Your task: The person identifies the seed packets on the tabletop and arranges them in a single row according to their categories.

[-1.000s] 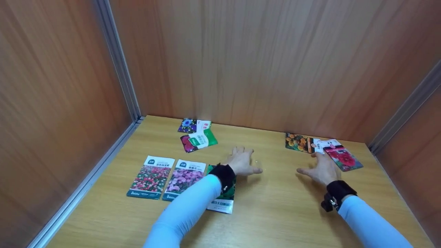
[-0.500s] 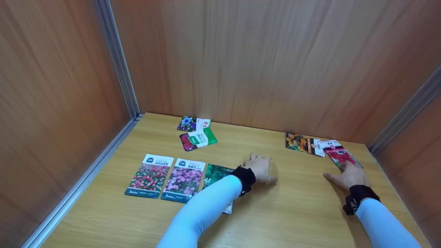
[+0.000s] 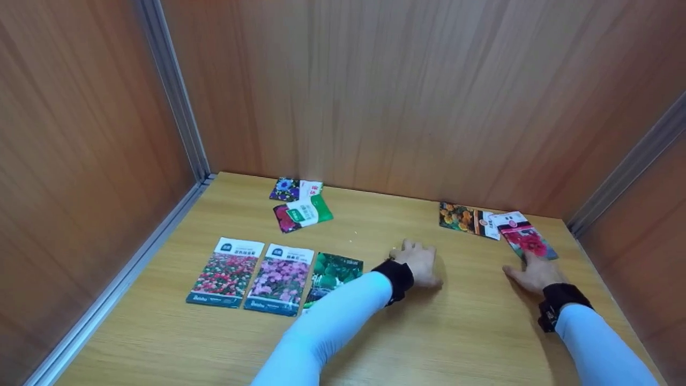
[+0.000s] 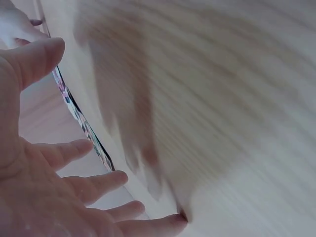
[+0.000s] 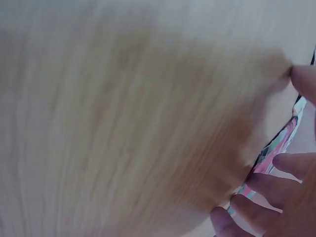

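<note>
- Head: looks partway; has red-blossom seed packet (image 3: 222, 274), pink-blossom packet (image 3: 280, 277), green packet (image 3: 336, 269) aligned; seems to leave overlapping back-left pair (image 3: 303, 213), back-right pair (image 3: 462, 218).
- Left wrist: spreads left hand (image 4: 47, 192) wide over tabletop (image 4: 227, 98), holds nothing.
- Right wrist: has right hand (image 5: 298, 207) spread at back-right pair's crimson-flower packet (image 5: 280, 143), pinches nothing.

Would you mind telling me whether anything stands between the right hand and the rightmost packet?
Nothing visible does: the right hand reaches over the near end of the rightmost packet. The orange packet lies by its far end, away from the hand.
</note>
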`<state>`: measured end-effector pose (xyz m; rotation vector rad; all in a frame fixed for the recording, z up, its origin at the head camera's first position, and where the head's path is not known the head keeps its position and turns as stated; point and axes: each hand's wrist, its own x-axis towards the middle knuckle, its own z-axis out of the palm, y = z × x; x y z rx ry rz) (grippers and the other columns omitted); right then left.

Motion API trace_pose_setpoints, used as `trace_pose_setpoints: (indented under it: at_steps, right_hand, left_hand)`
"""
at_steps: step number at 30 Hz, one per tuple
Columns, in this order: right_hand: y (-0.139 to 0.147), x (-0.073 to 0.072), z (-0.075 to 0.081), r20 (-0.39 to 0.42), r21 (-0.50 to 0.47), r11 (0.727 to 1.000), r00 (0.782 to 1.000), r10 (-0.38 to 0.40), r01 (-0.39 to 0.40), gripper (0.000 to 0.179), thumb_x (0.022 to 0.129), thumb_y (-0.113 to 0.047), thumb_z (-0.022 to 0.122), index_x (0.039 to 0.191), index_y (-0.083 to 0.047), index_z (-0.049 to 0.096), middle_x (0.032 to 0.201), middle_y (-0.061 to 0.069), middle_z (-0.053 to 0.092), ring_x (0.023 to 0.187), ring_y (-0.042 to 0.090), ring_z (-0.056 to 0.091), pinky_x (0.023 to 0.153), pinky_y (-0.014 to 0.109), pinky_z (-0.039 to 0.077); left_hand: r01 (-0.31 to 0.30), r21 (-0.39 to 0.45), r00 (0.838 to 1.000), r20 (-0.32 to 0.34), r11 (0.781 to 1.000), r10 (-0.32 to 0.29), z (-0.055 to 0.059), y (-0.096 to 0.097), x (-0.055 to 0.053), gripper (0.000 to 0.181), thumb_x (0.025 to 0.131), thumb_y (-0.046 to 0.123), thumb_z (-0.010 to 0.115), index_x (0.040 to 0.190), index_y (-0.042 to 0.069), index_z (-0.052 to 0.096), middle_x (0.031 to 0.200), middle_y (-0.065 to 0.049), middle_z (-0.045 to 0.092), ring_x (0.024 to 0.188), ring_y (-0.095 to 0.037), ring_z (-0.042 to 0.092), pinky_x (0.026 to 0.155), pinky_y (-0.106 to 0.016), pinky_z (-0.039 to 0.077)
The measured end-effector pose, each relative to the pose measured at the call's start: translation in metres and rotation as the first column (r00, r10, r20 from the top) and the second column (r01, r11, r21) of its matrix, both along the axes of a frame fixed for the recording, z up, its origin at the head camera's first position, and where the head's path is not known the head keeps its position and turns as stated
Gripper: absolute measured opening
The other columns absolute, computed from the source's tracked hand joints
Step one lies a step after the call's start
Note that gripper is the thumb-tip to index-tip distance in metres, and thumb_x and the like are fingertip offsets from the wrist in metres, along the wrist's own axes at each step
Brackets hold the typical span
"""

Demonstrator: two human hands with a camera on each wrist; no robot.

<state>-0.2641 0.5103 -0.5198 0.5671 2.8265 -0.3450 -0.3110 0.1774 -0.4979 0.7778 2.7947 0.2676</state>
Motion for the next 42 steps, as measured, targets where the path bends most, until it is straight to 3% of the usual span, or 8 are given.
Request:
trace_pose_setpoints:
  at_steps: [8, 13, 21, 29, 32, 35, 39, 42]
  right_hand:
    - [-0.012, 0.004, 0.008, -0.139, 0.084, 0.996, 0.989, 0.042, -0.030, 0.070, 0.095, -0.056, 0.071, 0.122, 0.008, 0.061, 0.106, 0.032, 0.065, 0.095, 0.048, 0.062, 0.082, 0.057, 0.053]
    - [-0.009, 0.008, 0.021, -0.217, 0.057, 0.998, 0.975, 0.042, -0.030, 0.047, 0.094, -0.052, 0.074, 0.085, -0.007, 0.068, 0.077, 0.010, 0.062, 0.074, 0.029, 0.055, 0.061, 0.038, 0.039]
    - [0.001, 0.016, 0.024, -0.180, 0.096, 0.974, 0.966, -0.184, 0.203, 0.082, 0.088, -0.074, 0.069, 0.096, 0.007, 0.062, 0.075, 0.014, 0.051, 0.069, 0.030, 0.053, 0.059, 0.036, 0.040]
    - [-0.007, 0.029, 0.024, -0.103, -0.144, 0.928, 0.927, -0.361, 0.345, 0.085, 0.089, -0.067, 0.074, 0.106, 0.015, 0.060, 0.087, 0.018, 0.053, 0.090, 0.038, 0.052, 0.074, 0.039, 0.042]
    - [-0.005, 0.030, 0.022, -0.136, -0.326, 0.862, 0.883, -0.450, 0.389, 0.079, 0.093, -0.052, 0.078, 0.126, 0.017, 0.055, 0.108, 0.026, 0.059, 0.101, 0.040, 0.051, 0.084, 0.043, 0.046]
    - [-0.004, 0.028, 0.024, -0.145, -0.569, 0.721, 0.815, -0.562, 0.396, 0.085, 0.094, -0.041, 0.080, 0.153, 0.008, 0.043, 0.143, 0.033, 0.053, 0.121, 0.042, 0.050, 0.105, 0.051, 0.045]
    - [-0.008, 0.022, 0.036, -0.133, -0.781, 0.534, 0.748, -0.650, 0.325, 0.091, 0.093, -0.037, 0.083, 0.163, -0.002, 0.036, 0.123, 0.014, 0.070, 0.112, 0.022, 0.066, 0.106, 0.043, 0.050]
    - [-0.019, 0.019, 0.047, -0.175, -0.818, 0.518, 0.749, -0.639, 0.250, 0.085, 0.094, -0.036, 0.082, 0.160, 0.000, 0.042, 0.089, -0.010, 0.069, 0.081, 0.005, 0.070, 0.087, 0.032, 0.061]
  left_hand:
    - [0.020, -0.005, 1.000, 0.005, 1.000, -0.020, -0.003, -0.002, -0.004, 0.073, 0.094, 0.058, 0.073, 0.158, 0.031, 0.049, 0.152, -0.003, 0.056, 0.135, -0.026, 0.047, 0.107, -0.059, 0.046]
    - [0.023, -0.021, 1.000, -0.019, 1.000, -0.024, -0.007, 0.001, -0.010, 0.069, 0.096, 0.056, 0.070, 0.158, 0.034, 0.050, 0.151, -0.001, 0.057, 0.134, -0.027, 0.049, 0.102, -0.058, 0.049]
    - [0.016, -0.008, 0.999, -0.035, 1.000, -0.016, -0.007, 0.005, -0.016, 0.067, 0.096, 0.054, 0.070, 0.156, 0.034, 0.052, 0.149, -0.001, 0.060, 0.132, -0.027, 0.050, 0.101, -0.060, 0.048]
    - [0.026, 0.010, 1.000, -0.015, 1.000, -0.026, -0.004, -0.001, -0.001, 0.065, 0.095, 0.053, 0.071, 0.155, 0.032, 0.054, 0.146, -0.002, 0.060, 0.131, -0.027, 0.051, 0.105, -0.063, 0.046]
    - [0.027, 0.025, 1.000, -0.009, 0.999, -0.027, -0.004, -0.004, 0.001, 0.065, 0.094, 0.053, 0.071, 0.154, 0.033, 0.055, 0.146, 0.000, 0.061, 0.130, -0.025, 0.051, 0.104, -0.059, 0.047]
    - [0.029, 0.060, 1.000, -0.001, 0.998, -0.029, -0.002, -0.007, 0.000, 0.063, 0.094, 0.053, 0.073, 0.152, 0.031, 0.058, 0.143, 0.002, 0.063, 0.127, -0.024, 0.053, 0.102, -0.052, 0.048]
    - [0.050, 0.121, 0.999, -0.020, 0.991, -0.048, 0.003, -0.010, -0.005, 0.063, 0.094, 0.051, 0.075, 0.150, 0.027, 0.060, 0.144, 0.001, 0.064, 0.128, -0.024, 0.056, 0.104, -0.045, 0.049]
    - [0.080, 0.141, 0.995, -0.062, 0.987, -0.072, 0.004, -0.007, -0.009, 0.060, 0.094, 0.049, 0.075, 0.149, 0.026, 0.062, 0.145, 0.001, 0.064, 0.130, -0.024, 0.057, 0.103, -0.044, 0.052]
